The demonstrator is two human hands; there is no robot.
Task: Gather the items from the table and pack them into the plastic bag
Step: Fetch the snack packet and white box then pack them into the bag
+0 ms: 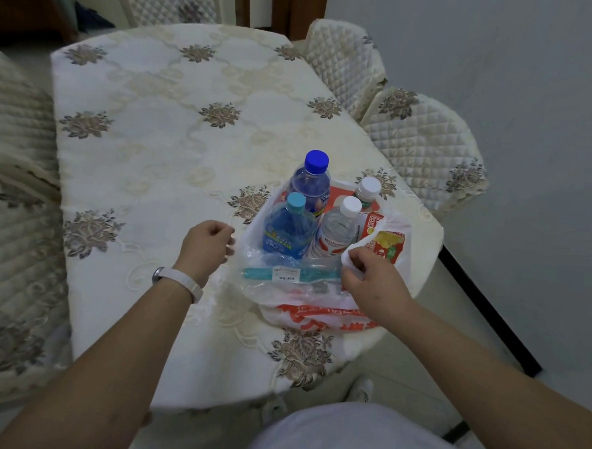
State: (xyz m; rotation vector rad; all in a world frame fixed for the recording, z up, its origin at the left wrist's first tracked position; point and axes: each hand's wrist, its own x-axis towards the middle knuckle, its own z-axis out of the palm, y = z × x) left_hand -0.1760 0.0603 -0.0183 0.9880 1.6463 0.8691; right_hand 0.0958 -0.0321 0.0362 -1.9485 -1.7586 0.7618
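Pinching the thin film at the bag's near-right rim, the right hand (pixel 370 279) has its grip closed on the white plastic bag with red printing (pixel 320 315), thumb and fingertips gathered on a bunched fold. The left hand (pixel 206 242), with a white wristband (pixel 178 281) on its wrist, hangs just beside the bag's left edge with fingers loosely curled and holding nothing.

From the head view, the bag sits near the right front edge of the worktop (pixel 155 131) with its mouth spread wide. Standing inside are a tall clear bottle with a dark blue cap (pixel 310 184), a blue bottle with a light blue cap (pixel 287 227), a clear water bottle with a white cap (pixel 339 226), and a small bottle with a white cap (pixel 366 192) behind it. A red carton (pixel 373 225) and a red and yellow snack packet (pixel 387 246) lean at the right, and a teal-trimmed clear packet (pixel 288 273) lies across the front.

Gathering looks finished, since nothing loose shows on the cloth; what seems left is drawing the rim or handles together.

A cream embroidered tablecloth with brown flowers covers the worktop. Quilted cream chairs (pixel 418 145) stand around it, with a plain grey wall (pixel 535 82) to the right.
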